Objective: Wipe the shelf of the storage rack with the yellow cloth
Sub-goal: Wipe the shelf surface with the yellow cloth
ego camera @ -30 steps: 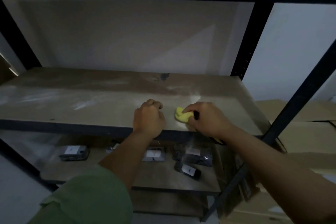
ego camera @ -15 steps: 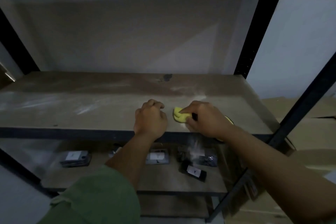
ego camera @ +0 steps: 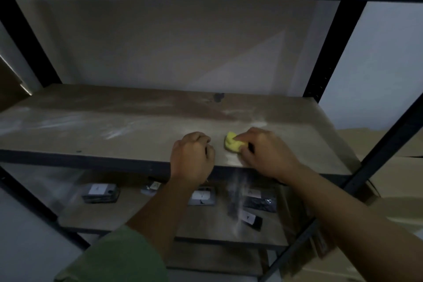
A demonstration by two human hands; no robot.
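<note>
A dusty brown shelf (ego camera: 128,126) of a black-framed storage rack fills the middle of the view. My right hand (ego camera: 265,152) presses a bunched yellow cloth (ego camera: 231,142) onto the shelf near its front edge, right of centre; most of the cloth is hidden under my fingers. My left hand (ego camera: 192,155) rests as a fist on the shelf's front edge, just left of the cloth, with nothing visible in it. Pale dust streaks lie across the shelf's left and back right parts.
A dark spot (ego camera: 218,96) marks the back of the shelf. The lower shelf (ego camera: 137,217) holds several dark packets with white labels (ego camera: 100,193). Black uprights (ego camera: 329,52) frame the right side. Cardboard boxes (ego camera: 393,181) stand to the right.
My right hand has slid the cloth slightly left along the front edge. Dust is falling off the front edge below it. My left hand has stayed in place.
</note>
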